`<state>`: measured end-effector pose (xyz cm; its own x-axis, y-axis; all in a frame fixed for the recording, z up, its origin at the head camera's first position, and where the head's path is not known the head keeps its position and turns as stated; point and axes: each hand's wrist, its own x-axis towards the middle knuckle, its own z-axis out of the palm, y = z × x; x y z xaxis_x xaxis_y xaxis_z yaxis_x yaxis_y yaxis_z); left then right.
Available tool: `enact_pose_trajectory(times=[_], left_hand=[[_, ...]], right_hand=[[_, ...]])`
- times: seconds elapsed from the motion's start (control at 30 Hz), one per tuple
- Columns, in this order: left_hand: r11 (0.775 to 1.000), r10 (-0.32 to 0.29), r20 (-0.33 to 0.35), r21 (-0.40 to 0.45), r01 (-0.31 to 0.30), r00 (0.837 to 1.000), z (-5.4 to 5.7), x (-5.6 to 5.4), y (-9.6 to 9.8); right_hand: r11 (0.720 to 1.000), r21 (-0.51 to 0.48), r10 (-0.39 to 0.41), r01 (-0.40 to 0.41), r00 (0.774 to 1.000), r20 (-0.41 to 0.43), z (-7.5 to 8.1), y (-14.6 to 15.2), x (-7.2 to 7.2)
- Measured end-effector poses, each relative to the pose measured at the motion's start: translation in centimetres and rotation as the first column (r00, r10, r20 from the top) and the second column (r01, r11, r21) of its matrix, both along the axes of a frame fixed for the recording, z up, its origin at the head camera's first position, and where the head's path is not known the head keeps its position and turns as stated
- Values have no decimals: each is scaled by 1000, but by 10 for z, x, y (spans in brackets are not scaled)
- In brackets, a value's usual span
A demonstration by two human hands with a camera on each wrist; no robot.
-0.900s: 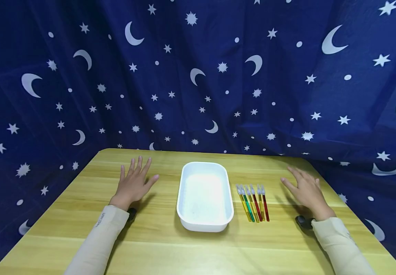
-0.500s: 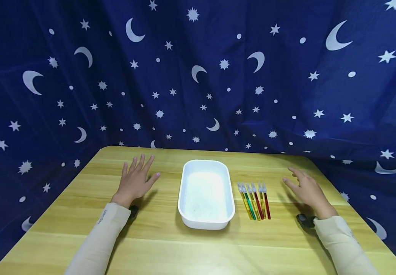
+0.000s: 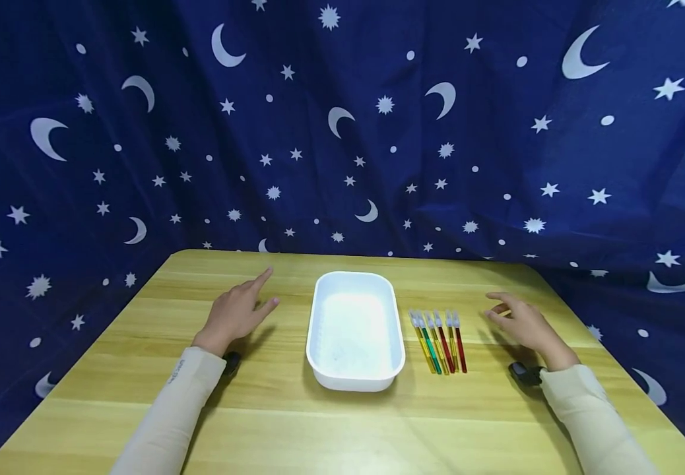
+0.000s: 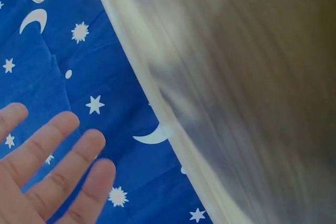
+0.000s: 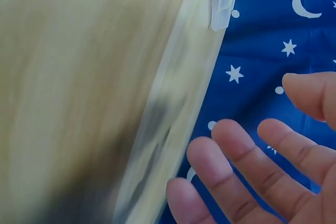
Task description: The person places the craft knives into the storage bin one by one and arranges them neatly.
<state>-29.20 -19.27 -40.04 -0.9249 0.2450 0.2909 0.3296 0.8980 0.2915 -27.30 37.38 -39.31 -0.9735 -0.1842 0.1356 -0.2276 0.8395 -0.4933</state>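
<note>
Head view: white tray (image 3: 356,330), slim colored tools (image 3: 444,343) just outside it.

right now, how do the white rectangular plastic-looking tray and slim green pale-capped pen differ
The white rectangular plastic-looking tray is broad and hollow; the slim green pale-capped pen is far narrower. The tray is white throughout, the pen mostly green. The tray stands apart, its opening facing up; the pen lies among other coloured pens. Both rest on the pale wooden table.

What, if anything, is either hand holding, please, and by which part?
Nothing is held: the left hand is apart from the white tray, and the right hand is apart from the pen-like tools.
</note>
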Motion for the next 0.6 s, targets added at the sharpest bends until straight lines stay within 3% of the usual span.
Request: enact_pose_trajectory(times=[0.2, 0.33, 0.43, 0.6], left_hand=[[997, -47, 48, 66, 43, 998, 3, -1, 2], [984, -109, 88, 152, 95, 990, 2, -5, 5], [959, -173, 133, 251, 135, 976, 0, -10, 9], [897, -257, 208, 414, 153, 944, -3, -14, 14]], right_hand=[[993, -99, 67, -60, 996, 64, 2, -5, -1], [986, -141, 105, -91, 990, 96, 3, -8, -4], [980, -165, 133, -113, 984, 115, 3, -9, -7], [962, -240, 177, -133, 969, 171, -1, -11, -12]])
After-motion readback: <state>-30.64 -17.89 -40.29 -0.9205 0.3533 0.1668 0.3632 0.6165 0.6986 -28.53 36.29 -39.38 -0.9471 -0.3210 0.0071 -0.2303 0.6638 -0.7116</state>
